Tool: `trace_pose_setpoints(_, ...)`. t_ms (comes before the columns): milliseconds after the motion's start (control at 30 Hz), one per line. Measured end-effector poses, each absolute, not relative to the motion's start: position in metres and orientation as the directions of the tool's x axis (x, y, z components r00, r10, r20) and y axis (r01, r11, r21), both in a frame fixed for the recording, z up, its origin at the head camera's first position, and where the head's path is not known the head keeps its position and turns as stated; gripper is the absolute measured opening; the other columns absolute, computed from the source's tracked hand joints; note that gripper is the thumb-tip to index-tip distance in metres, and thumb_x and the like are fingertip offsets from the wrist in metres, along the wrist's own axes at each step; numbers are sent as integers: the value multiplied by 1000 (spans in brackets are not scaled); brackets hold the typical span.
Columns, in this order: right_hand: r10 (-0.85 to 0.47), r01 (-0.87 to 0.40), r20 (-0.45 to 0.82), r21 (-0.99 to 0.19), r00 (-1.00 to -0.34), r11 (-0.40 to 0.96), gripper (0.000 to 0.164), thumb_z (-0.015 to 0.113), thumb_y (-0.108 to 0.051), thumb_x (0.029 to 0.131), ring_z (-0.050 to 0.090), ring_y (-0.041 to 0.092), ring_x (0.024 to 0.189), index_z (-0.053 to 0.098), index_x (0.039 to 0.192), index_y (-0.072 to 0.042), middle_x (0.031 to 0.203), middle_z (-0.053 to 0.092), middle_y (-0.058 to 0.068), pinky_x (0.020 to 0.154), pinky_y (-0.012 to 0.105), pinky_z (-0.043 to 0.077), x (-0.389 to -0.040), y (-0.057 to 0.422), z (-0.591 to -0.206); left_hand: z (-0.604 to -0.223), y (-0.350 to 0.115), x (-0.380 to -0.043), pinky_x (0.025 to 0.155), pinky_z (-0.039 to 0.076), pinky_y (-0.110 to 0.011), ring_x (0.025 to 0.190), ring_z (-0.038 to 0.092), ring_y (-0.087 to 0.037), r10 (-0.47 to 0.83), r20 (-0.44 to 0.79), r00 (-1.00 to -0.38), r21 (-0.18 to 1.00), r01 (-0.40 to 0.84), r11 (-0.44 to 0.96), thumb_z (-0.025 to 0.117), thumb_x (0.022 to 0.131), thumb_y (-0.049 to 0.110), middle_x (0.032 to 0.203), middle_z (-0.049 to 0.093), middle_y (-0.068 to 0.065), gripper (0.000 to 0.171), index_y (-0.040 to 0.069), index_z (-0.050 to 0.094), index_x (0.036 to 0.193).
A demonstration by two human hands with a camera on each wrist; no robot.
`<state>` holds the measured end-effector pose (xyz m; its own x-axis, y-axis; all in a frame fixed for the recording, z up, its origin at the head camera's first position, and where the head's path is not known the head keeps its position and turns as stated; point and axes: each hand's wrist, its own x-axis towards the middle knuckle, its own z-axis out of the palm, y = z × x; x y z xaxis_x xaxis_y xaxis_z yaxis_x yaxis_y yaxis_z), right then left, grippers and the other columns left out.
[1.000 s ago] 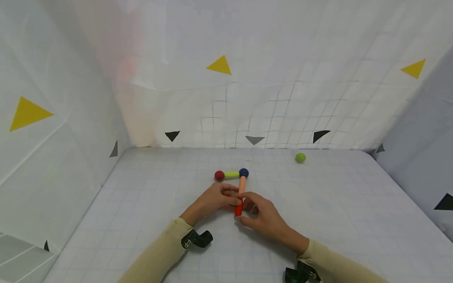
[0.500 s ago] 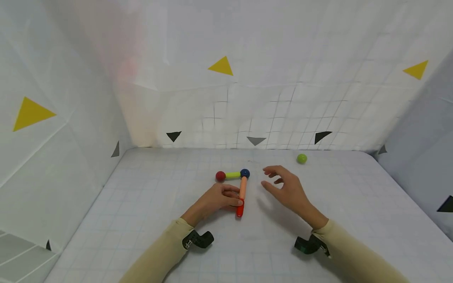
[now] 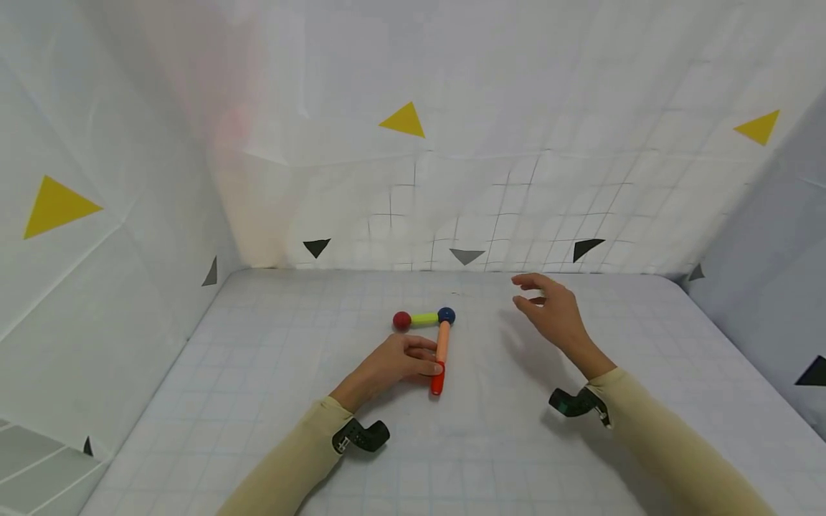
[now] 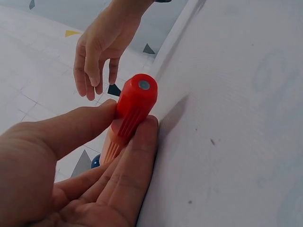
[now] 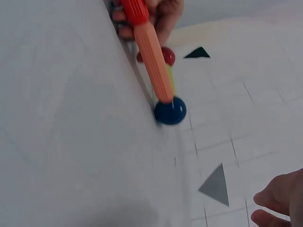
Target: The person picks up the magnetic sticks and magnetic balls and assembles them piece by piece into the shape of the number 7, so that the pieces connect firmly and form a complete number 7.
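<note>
Thumb and fingers of my left hand [image 3: 393, 362] pinch a red magnetic rod [image 4: 137, 101], whose end shows a small metal disc. End to end with it runs an orange rod [image 3: 442, 342], which reaches a dark blue ball [image 5: 171, 110]. From that ball a yellow-green rod [image 3: 424, 319] leads left to a dark red ball [image 3: 401, 321]. My right hand [image 3: 551, 312] is over the right back of the table, fingers loosely bent and apart, holding nothing. The green ball is out of sight in the head view, where the right hand covers its place.
A white gridded table [image 3: 258, 344] carries the pieces. White sheet walls rise at the back [image 3: 361, 179] and on both sides, marked with yellow and black triangles. Each wrist wears a dark camera mount [image 3: 577, 403].
The right hand has let go of the red rod and moved right and back, covering where the green ball was. My left hand keeps its grip in place.
</note>
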<state>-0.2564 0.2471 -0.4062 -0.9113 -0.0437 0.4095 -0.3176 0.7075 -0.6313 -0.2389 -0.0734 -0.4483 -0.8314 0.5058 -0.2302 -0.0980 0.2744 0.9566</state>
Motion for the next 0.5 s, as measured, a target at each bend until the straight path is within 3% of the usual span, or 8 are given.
trace_pose_setpoints(233, 41, -205, 365, -608, -930, 767, 39, 68, -3, 98, 61, 52, 115, 64, 137, -1, 135, 60, 29, 90, 63, 53, -271, 268, -405, -447, -73, -238, 96, 50, -37, 102, 66, -18, 503, -231, -833, 955, -97, 279, 86, 88, 25, 107, 74, -1, 52, 7, 68, 134)
trace_pose_setpoints(500, 39, -170, 341, -562, -939, 810, 42, 66, -1, 97, 58, 56, 115, 60, 139, 0, 139, 56, 32, 91, 65, 50, -286, 292, -412, -446, -74, -237, 92, 52, -35, 100, 67, -18, 504, -238, -830, 955, -105, 278, 86, 88, 26, 107, 74, -2, 53, 7, 68, 134)
